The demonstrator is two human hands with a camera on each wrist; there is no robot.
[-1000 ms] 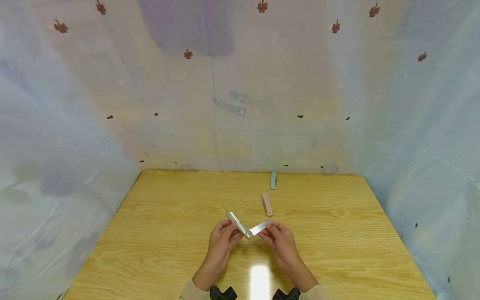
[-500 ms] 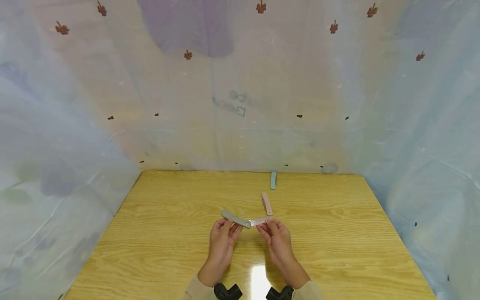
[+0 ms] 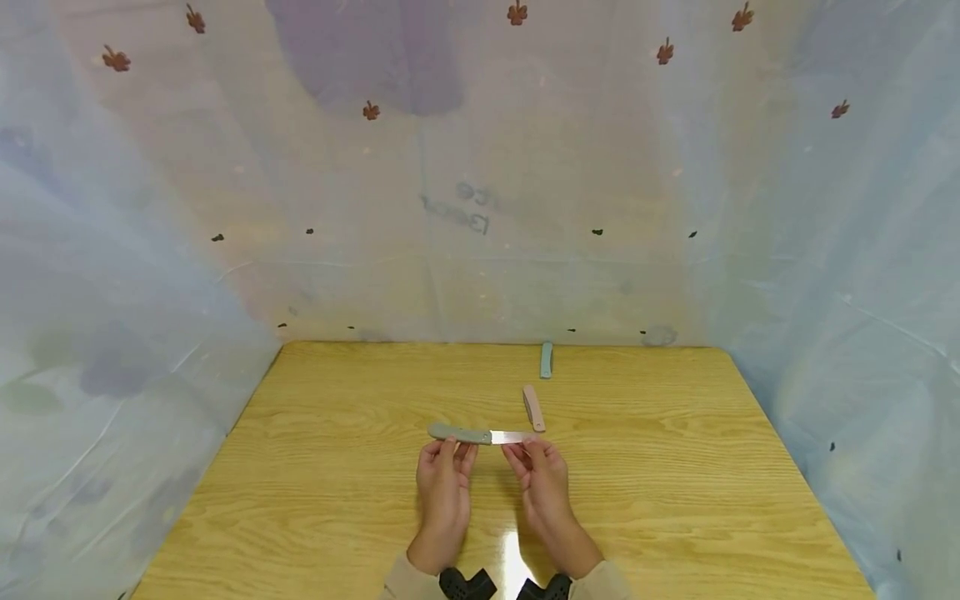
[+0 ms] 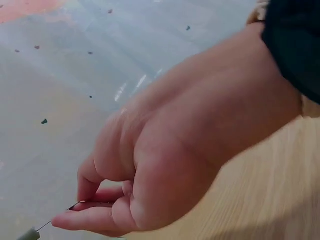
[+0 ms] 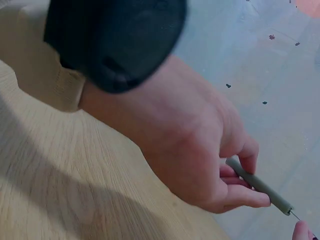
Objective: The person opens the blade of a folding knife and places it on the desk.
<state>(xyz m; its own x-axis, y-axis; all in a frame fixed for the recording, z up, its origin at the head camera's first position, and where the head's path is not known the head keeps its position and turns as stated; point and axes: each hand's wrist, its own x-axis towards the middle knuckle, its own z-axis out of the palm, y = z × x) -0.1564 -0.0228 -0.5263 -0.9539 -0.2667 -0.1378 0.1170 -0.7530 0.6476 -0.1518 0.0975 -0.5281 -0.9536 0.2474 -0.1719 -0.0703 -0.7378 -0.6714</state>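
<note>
A folding knife with a grey-green handle (image 3: 461, 434) and a bare metal blade (image 3: 508, 437) is held level above the table. In the head view the left hand (image 3: 444, 500) pinches the handle between thumb and fingers. The right hand (image 3: 549, 496) pinches the blade near its tip, and those fingers hide the tip. Blade and handle lie nearly in one straight line. The left wrist view shows fingers pinching the thin blade, with the handle's end (image 4: 30, 234) beyond. Fingers grip the green handle (image 5: 270, 192) in the right wrist view.
A pink folded knife (image 3: 533, 408) lies just past the right hand. Farther back, close to the table's far edge, is a light blue folded knife (image 3: 546, 361). The wooden table (image 3: 337, 467) meets patterned cloth walls (image 3: 450, 275) at the back and sides.
The blade has swung out from a bent angle to nearly straight with the handle. Both hands have turned and drawn slightly closer together, still holding the knife. The other two knives have stayed put.
</note>
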